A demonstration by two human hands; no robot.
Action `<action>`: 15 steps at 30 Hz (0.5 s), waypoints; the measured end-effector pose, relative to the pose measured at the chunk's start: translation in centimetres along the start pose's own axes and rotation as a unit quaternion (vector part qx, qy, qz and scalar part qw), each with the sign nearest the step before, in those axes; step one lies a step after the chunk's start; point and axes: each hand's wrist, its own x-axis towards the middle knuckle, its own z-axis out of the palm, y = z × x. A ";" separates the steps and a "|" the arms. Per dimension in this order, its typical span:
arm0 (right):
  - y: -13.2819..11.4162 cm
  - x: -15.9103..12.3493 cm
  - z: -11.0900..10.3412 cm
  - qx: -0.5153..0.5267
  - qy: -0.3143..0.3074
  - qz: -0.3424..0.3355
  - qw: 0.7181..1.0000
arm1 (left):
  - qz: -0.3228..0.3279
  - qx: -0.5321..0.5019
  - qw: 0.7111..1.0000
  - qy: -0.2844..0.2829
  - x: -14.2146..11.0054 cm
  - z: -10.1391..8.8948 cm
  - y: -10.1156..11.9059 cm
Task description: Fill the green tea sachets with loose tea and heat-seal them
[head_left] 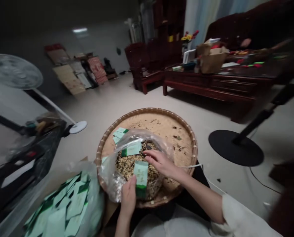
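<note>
A round woven bamboo tray [186,131] rests in front of me. On it sits a clear plastic bag [112,184] full of loose dried leaves. My left hand [128,196] is closed round a small pale green packet [140,176], held upright at the bag's near edge. Reaching into the bag, my right hand [160,163] lies on the dried leaves [126,166] with its fingers curled, and whether they pinch any leaves is hidden. Another green packet [132,149] lies inside the bag, and a few more packets [119,134] lie on the tray behind it.
A large clear bag of several green packets [63,207] sits at my lower left. A white standing fan [16,72] is at left. A black round stand base [235,148] is on the floor at right. Dark wooden furniture [211,82] with boxes stands behind.
</note>
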 end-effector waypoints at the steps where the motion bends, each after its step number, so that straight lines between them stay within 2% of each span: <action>1: -0.7 0.3 0.5 -0.003 -0.021 -0.015 1.000 | 0.018 0.014 1.000 -0.015 -0.2 0.0 -0.1; 4: -2.2 0.8 2.1 -0.008 -0.060 -0.049 0.997 | 0.057 0.057 0.997 -0.022 -1.4 0.2 -0.1; 7: -2.3 1.0 3.1 0.015 -0.058 -0.059 0.996 | 0.063 0.069 0.995 -0.041 -2.1 -0.1 -0.1; 12: -1.3 1.3 3.1 0.076 -0.065 0.018 0.995 | 0.057 0.061 0.994 -0.065 -1.7 -0.6 -0.1; 15: -1.4 1.2 3.0 0.073 -0.070 0.021 0.995 | 0.061 0.079 0.993 -0.068 -1.2 -0.6 -0.3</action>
